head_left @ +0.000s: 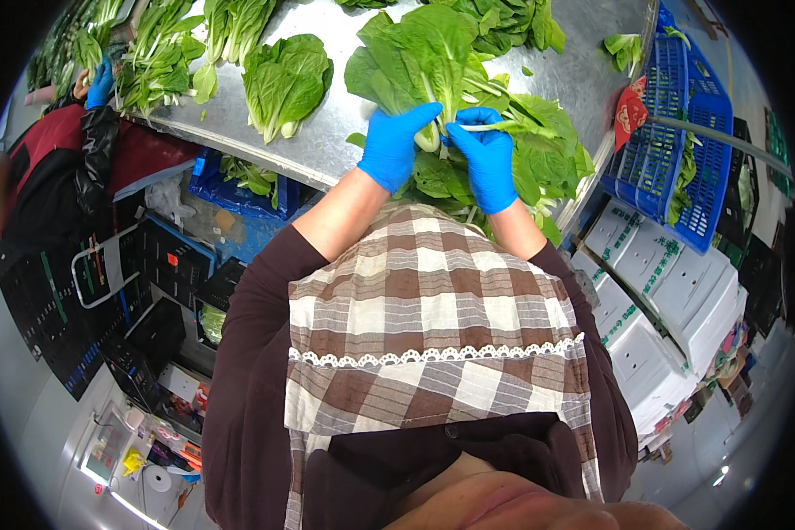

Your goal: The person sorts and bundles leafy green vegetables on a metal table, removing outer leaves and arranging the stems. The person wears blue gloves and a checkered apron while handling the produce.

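My left hand (395, 144), in a blue glove, grips a head of leafy greens (430, 56) near its pale base, its leaves pointing away from me. Close beside it, my gloved right hand (487, 156) pinches the white stalk of a single leaf (527, 129) that sticks out to the right. Whether that stalk is still joined to the head cannot be made out. Beneath both hands, loose leaves (550, 159) are heaped at the table's near edge. To the left, another head of greens (288, 83) lies by itself on the metal table (348, 76).
More greens (162, 56) line the table's left side, where a co-worker's gloved hand (99, 83) holds some. Blue plastic crates (699, 159) stand off the right edge, above white foam boxes (669, 285). A blue-lined bin (238, 185) with leaves sits below the table at left.
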Demonstrator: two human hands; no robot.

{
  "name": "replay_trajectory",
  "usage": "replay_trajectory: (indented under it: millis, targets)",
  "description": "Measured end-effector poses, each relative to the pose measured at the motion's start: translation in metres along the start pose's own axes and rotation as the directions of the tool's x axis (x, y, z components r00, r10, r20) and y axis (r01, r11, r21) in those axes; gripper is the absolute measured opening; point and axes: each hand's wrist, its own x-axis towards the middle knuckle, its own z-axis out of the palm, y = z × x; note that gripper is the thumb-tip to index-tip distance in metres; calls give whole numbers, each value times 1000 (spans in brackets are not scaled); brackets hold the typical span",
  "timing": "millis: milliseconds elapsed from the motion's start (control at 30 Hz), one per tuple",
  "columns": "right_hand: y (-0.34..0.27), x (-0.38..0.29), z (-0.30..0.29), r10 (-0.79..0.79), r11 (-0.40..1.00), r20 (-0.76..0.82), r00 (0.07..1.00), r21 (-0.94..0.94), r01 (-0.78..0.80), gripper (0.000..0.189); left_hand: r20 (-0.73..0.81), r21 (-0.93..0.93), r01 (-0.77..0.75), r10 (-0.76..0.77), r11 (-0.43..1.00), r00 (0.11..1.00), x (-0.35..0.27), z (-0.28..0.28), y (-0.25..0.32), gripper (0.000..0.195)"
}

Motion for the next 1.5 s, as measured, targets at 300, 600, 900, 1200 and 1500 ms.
replay_trajectory:
  millis: [300,600,900,1200,1500]
  targets:
    - [1,-3,7,60,994,-20,998,88,-58,27,-17,-30,22,-22,999,1000,-4,-5,-2,39]
    - [3,-3,6,-76,866,24,997,-494,78,21,107,-118,7,6,993,994,-6,-1,-1,39]
    - [-3,-5,10,-98,965,-53,994,-248,82,24,77,3,31,-32,1000,997,2,-8,-5,40]
    - [-8,1,6,181,982,-4,983,60,-181,19,86,-86,84,-77,993,993,0,-6,-4,42]
    - [20,10,-16,191,933,-134,972,333,-138,14,194,-247,211,-165,946,967,0,-12,2,26]
